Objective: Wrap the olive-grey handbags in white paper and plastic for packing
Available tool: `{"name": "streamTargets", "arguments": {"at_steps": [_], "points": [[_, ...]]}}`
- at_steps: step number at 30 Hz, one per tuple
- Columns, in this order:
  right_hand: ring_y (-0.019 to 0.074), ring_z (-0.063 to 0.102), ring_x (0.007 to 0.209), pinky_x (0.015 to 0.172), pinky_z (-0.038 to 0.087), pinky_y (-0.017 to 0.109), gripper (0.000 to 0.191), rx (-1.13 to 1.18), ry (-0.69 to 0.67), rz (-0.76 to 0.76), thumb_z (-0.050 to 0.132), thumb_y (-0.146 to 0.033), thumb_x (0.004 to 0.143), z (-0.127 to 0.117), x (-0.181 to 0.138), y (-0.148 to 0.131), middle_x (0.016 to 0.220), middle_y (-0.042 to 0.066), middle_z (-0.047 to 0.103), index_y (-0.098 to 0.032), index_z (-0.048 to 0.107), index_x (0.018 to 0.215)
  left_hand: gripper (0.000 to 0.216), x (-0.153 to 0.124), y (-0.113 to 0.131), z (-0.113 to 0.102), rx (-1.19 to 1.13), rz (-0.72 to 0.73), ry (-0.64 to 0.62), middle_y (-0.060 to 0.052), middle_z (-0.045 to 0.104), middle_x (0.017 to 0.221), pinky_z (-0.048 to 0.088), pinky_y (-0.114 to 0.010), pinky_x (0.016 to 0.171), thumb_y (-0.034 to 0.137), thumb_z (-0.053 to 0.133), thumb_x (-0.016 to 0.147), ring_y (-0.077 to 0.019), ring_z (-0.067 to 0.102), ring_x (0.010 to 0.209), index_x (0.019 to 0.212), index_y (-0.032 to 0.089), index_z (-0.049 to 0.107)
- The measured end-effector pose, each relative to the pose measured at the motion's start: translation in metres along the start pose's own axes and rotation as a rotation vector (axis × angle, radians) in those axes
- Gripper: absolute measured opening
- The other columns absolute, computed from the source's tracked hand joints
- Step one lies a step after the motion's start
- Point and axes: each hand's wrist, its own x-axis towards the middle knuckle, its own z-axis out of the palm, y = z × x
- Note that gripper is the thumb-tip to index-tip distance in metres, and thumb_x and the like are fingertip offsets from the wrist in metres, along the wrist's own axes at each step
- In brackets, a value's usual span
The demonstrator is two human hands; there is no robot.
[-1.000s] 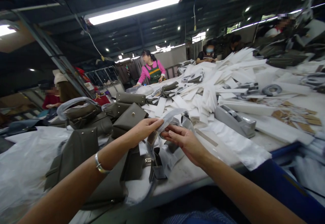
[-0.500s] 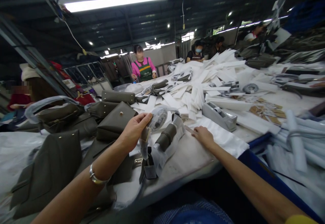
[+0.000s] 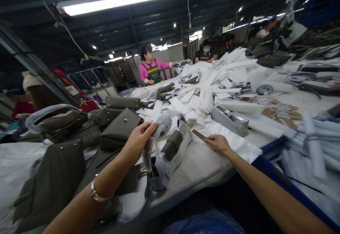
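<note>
My left hand (image 3: 139, 138) is closed on a bag handle (image 3: 147, 156) wrapped in clear plastic, which curves up from the table. Just right of it lies a rolled olive strap (image 3: 172, 144), partly covered with white wrapping (image 3: 166, 166). Between thumb and fingers, my right hand (image 3: 218, 143) pinches a thin, flat brown strip (image 3: 198, 135) pointing left toward the roll. I cannot make out whether the strip joins the roll. Olive leather bags (image 3: 120, 129) lie beside my left forearm.
A grey tape dispenser (image 3: 231, 120) stands beyond my right hand. White foam sheets (image 3: 204, 103) pile up across the table (image 3: 196, 166). At the right, a blue bin (image 3: 276, 173) borders foam tubes (image 3: 315, 149). A person in a green apron (image 3: 152, 72) stands across the table.
My right hand has moved slightly right, drawing the brown strip away from the roll so more of it shows. My left hand keeps its hold. The person across has stretched out an arm.
</note>
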Motion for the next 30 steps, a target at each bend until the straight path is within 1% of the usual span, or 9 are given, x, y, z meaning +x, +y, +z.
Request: {"name": "streamTargets", "arguments": {"at_steps": [3,7,10,13,15,17,21,24,30], "points": [[0.0228,0.071,0.087,0.071,0.046,0.027,0.029,-0.006,0.006,-0.032,0.053,-0.035,0.091,-0.005,-0.001,0.001,0.088,0.003,0.079,-0.023,0.079,0.094,0.039,0.002,-0.002,0.001,-0.003,-0.004,-0.006,0.002,0.07,0.077,0.043,-0.018,0.053,0.054,0.076,0.078,-0.0088,0.056,0.058,0.09,0.019,0.067],[0.0266,0.07,0.095,0.08,0.047,0.032,0.036,-0.033,0.088,-0.027,0.051,-0.027,0.092,-0.012,0.002,-0.001,0.1,0.009,0.077,-0.023,0.068,0.123,0.04,0.003,-0.002,0.003,0.007,-0.006,-0.002,0.002,0.07,0.077,0.043,-0.019,0.054,0.055,0.076,0.077,-0.0095,0.057,0.058,0.09,0.019,0.067],[0.0288,0.067,0.104,0.089,0.047,0.037,0.032,-0.018,0.168,-0.062,0.048,-0.027,0.094,-0.02,0.0,-0.012,0.11,0.013,0.074,-0.02,0.068,0.119,0.043,0.002,0.001,0.003,0.026,-0.009,0.012,0.001,0.071,0.079,0.043,-0.019,0.055,0.057,0.077,0.075,-0.0103,0.058,0.06,0.09,0.019,0.067],[0.0255,0.062,0.116,0.097,0.045,0.034,0.029,0.075,0.229,-0.185,0.048,-0.031,0.095,-0.031,-0.014,-0.039,0.122,0.01,0.07,-0.021,0.072,0.11,0.045,0.0,0.002,0.002,0.033,-0.008,0.013,0.0,0.071,0.078,0.044,-0.02,0.057,0.059,0.075,0.075,-0.0117,0.059,0.062,0.091,0.018,0.068],[0.025,0.066,0.106,0.091,0.05,0.033,0.031,0.247,0.181,-0.28,0.053,-0.039,0.094,-0.037,-0.031,-0.066,0.112,0.008,0.073,-0.021,0.074,0.106,0.045,0.0,0.003,0.001,0.037,-0.008,0.005,0.0,0.07,0.077,0.044,-0.02,0.057,0.059,0.074,0.077,-0.0116,0.059,0.063,0.092,0.017,0.069],[0.0253,0.069,0.091,0.08,0.053,0.033,0.034,0.445,0.058,-0.337,0.062,-0.048,0.089,-0.043,-0.053,-0.096,0.098,0.007,0.076,-0.022,0.077,0.104,0.046,-0.001,0.003,0.001,0.052,-0.004,0.002,-0.001,0.07,0.076,0.042,-0.02,0.056,0.06,0.073,0.077,-0.0114,0.057,0.062,0.092,0.016,0.07],[0.0202,0.065,0.067,0.06,0.049,0.029,0.033,0.633,-0.113,-0.319,0.071,-0.05,0.081,-0.047,-0.083,-0.146,0.074,0.004,0.073,-0.02,0.08,0.091,0.046,-0.003,0.005,0.004,0.121,0.03,-0.004,0.0,0.069,0.077,0.041,-0.021,0.057,0.06,0.072,0.079,-0.0116,0.055,0.062,0.093,0.016,0.072],[0.0154,0.056,0.056,0.051,0.042,0.026,0.031,0.75,-0.15,-0.273,0.072,-0.048,0.079,-0.043,-0.087,-0.167,0.063,0.002,0.066,-0.019,0.079,0.084,0.043,-0.007,0.008,0.008,0.183,0.062,-0.003,0.0,0.068,0.078,0.04,-0.021,0.058,0.058,0.07,0.081,-0.0114,0.054,0.063,0.091,0.016,0.072],[0.009,0.039,0.046,0.043,0.029,0.025,0.037,0.942,-0.192,-0.246,0.076,-0.051,0.074,-0.032,-0.071,-0.201,0.055,-0.002,0.056,-0.018,0.081,0.088,0.046,-0.011,0.012,0.017,0.298,0.134,-0.033,-0.002,0.07,0.079,0.044,-0.024,0.065,0.06,0.067,0.081,-0.0155,0.058,0.07,0.091,0.016,0.074]]}}
